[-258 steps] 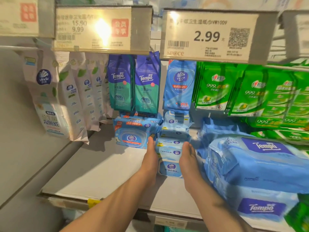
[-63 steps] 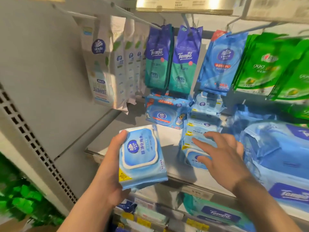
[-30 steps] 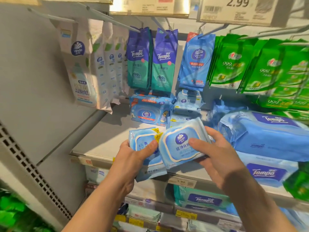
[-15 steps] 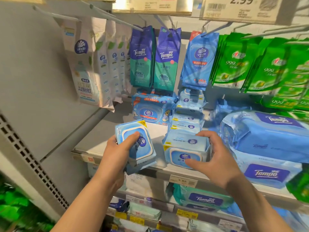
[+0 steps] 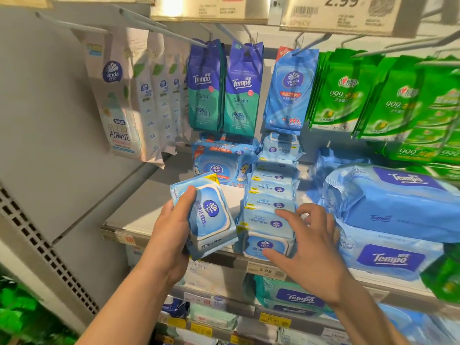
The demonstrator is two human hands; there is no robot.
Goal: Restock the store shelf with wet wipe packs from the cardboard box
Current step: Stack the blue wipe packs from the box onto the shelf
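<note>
My left hand (image 5: 171,235) grips a light blue Vinda wet wipe pack (image 5: 206,215), held tilted just in front of the grey shelf (image 5: 139,210). To its right a row of the same packs (image 5: 271,207) stands on edge on the shelf, running from the front lip to the back. My right hand (image 5: 308,245) hovers open, fingers spread, against the front pack of that row (image 5: 266,245), holding nothing. The cardboard box is out of sight.
Large blue Tempo packs (image 5: 393,210) are stacked right of the row. A Vinda box pack (image 5: 219,163) sits at the shelf's back. Hanging packs fill the hooks above: white Vinda (image 5: 117,95), Tempo (image 5: 224,88), green (image 5: 373,95). Bare shelf lies left of the row.
My right hand has let go of the pack it set at the front of the row and drawn back slightly. My left hand has lifted its pack a little, toward the row.
</note>
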